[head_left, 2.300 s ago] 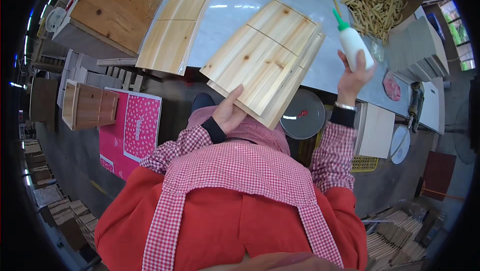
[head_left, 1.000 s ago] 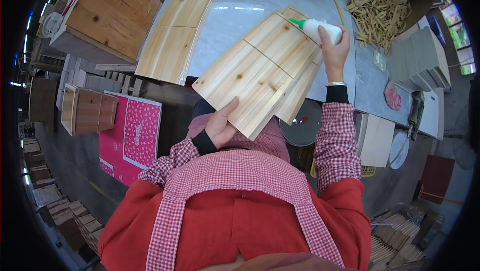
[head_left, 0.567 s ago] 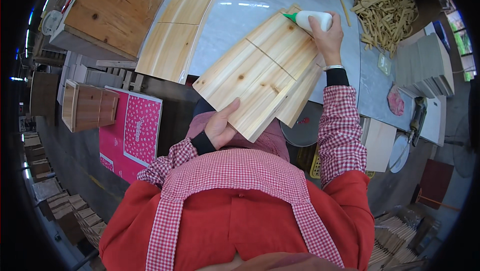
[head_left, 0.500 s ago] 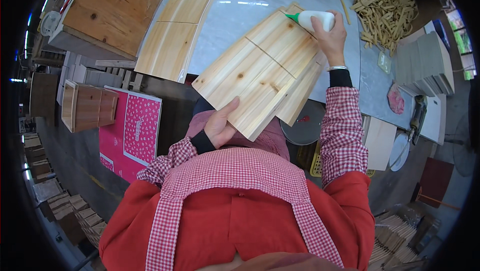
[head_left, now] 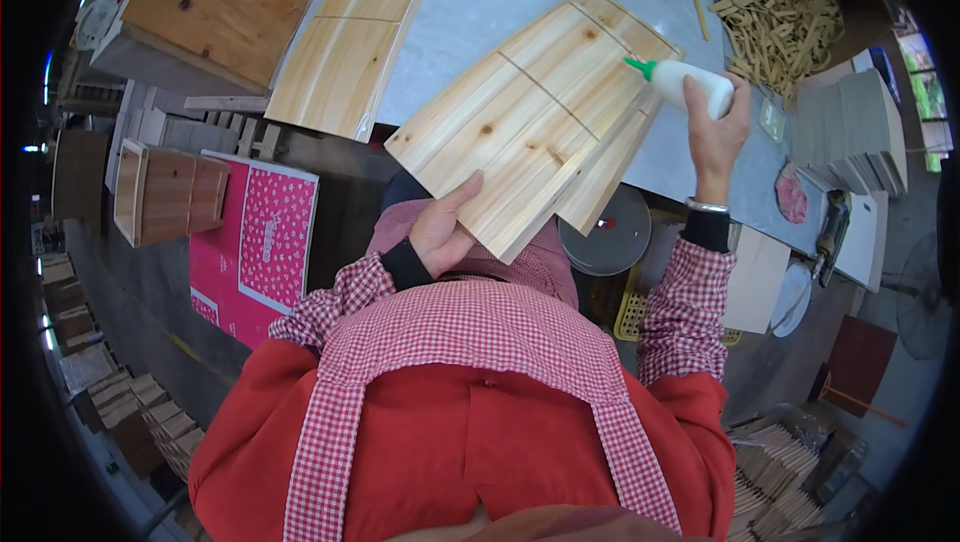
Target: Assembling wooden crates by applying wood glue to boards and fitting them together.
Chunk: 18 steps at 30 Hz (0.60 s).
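My left hand [head_left: 441, 232] grips the near edge of a tapered wooden panel [head_left: 520, 112], thumb on top and fingers out of sight beneath. The panel slants over the table's front edge, a narrow groove running across it. My right hand [head_left: 718, 127] is wrapped round a white squeeze bottle [head_left: 692, 88] with a green nozzle. The nozzle tip points left, over the panel's far right part; whether it touches the wood I cannot tell. Partly under the held panel lies another wooden panel [head_left: 612, 182]. A separate grooved panel [head_left: 345, 52] rests at the table's left.
The grey table [head_left: 480, 12] spans the far side. A box of thin wood strips [head_left: 780, 17] stands at far right, near stacked grey boards [head_left: 850, 132] and a pink cloth [head_left: 791, 193]. A large wooden box [head_left: 215, 17] is at far left. A round stool [head_left: 606, 232] sits below the table.
My right hand has moved the bottle right and slightly nearer, so its nozzle has left the panel's far corner for the right side. My left hand keeps its grip.
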{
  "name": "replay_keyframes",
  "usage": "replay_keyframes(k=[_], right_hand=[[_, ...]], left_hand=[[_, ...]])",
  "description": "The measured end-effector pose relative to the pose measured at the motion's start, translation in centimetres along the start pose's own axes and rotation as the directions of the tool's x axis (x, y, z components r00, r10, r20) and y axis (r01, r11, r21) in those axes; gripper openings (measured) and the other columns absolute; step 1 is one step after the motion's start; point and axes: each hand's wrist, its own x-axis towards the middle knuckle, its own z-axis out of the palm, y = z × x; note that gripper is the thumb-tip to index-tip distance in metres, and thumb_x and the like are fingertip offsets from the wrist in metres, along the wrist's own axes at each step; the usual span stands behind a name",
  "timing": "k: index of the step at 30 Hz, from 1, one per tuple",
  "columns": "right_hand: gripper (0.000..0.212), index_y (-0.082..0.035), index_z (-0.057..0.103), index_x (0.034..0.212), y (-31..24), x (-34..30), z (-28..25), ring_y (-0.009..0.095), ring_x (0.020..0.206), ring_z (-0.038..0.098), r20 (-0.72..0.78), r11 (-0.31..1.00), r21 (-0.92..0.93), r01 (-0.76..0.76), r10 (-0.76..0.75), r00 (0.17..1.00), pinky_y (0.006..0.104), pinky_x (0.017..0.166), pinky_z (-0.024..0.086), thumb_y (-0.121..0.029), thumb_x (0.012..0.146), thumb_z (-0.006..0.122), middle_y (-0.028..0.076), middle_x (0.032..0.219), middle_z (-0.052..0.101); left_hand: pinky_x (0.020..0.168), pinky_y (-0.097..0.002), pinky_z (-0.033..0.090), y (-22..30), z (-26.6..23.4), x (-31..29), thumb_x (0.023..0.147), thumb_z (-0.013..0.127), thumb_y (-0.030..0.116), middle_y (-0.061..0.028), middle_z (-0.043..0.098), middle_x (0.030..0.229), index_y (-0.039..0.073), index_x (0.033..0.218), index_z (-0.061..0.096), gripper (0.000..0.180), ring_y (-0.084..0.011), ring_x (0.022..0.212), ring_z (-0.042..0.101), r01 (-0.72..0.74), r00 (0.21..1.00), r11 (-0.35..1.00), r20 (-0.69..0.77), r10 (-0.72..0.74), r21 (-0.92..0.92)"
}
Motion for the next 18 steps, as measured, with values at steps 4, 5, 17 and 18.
replay_keyframes(k=[4,5,17,18], right_hand=[[0.043,-0.002,0.056,0.103,-2.0,-3.2,5.3,0.020,0.084,0.061,0.089,0.952,0.289,-0.099,0.076,0.993,0.0320,0.074,0.050,-0.026,0.075,0.078,0.012,0.090,0.063],[0.043,-0.002,0.056,0.103,-2.8,-3.8,6.5,0.020,0.084,0.061,0.093,0.951,0.293,-0.100,0.075,0.993,0.0320,0.074,0.050,-0.026,0.075,0.078,0.012,0.090,0.063],[0.038,-0.003,0.054,0.104,-4.3,-4.6,6.4,0.021,0.078,0.064,0.180,0.973,0.103,0.209,-0.225,0.958,0.0345,0.070,0.051,-0.021,0.078,0.075,0.012,0.087,0.063],[0.038,-0.003,0.054,0.104,-4.2,-4.8,5.3,0.021,0.080,0.065,0.205,0.976,0.105,0.189,-0.207,0.957,0.0345,0.071,0.052,-0.021,0.078,0.075,0.012,0.087,0.064]], left_hand=[[0.107,-0.0409,0.039,-0.1,0.0,0.1,0.092,0.062,0.017,-0.0177,0.046,0.136,0.001,0.137,0.034,0.056,-0.0284,0.126,0.047,-0.006,0.999,1.000,0.041,0.006,-0.013],[0.107,-0.0409,0.039,-0.1,0.1,0.1,0.092,0.062,0.017,-0.0177,0.046,0.136,0.001,0.137,0.034,0.056,-0.0284,0.126,0.047,-0.011,0.999,1.000,0.037,0.012,-0.014],[0.107,-0.0411,0.039,-0.4,0.0,0.0,0.092,0.062,0.018,-0.0169,0.046,0.136,0.002,0.137,0.034,0.056,-0.0283,0.125,0.048,-0.021,0.999,1.000,0.041,0.020,0.017],[0.107,-0.0410,0.039,-0.4,0.0,-0.1,0.092,0.062,0.018,-0.0170,0.046,0.137,0.002,0.138,0.034,0.056,-0.0284,0.126,0.047,-0.035,0.999,0.999,0.040,0.034,0.024]])
